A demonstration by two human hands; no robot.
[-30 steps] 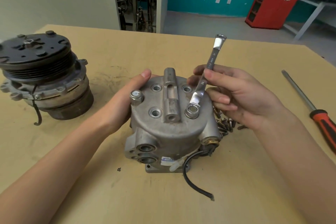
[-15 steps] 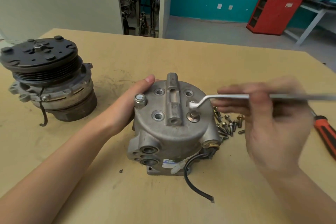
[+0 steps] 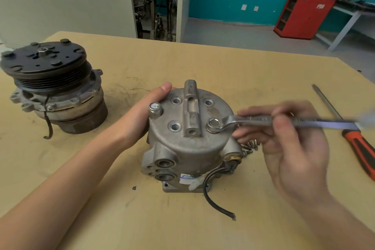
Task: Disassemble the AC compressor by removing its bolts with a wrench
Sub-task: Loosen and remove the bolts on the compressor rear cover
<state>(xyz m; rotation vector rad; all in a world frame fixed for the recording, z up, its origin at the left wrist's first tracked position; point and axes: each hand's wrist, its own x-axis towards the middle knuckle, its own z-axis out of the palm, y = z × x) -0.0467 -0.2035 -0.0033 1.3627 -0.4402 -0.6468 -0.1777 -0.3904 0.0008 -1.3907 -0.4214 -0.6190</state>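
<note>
Wrench point(image 3: 263, 121) head now reseats on the front-right bolt point(image 3: 213, 124). Right hand point(image 3: 294, 144) grips its handle; left hand point(image 3: 146, 111) clasps the compressor point(image 3: 190, 148). Another loosening stroke is likely.

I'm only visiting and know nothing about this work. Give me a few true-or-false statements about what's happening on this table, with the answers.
1. The wrench sits on a bolt on top of the compressor. True.
2. The left hand holds the screwdriver. False: it grips the compressor's side; the screwdriver lies on the table.
3. Every bolt hole on top has a bolt in it. False: three holes are empty.
4. Loose bolts lie beside the compressor. True.
5. The right hand holds the wrench. True.
</note>
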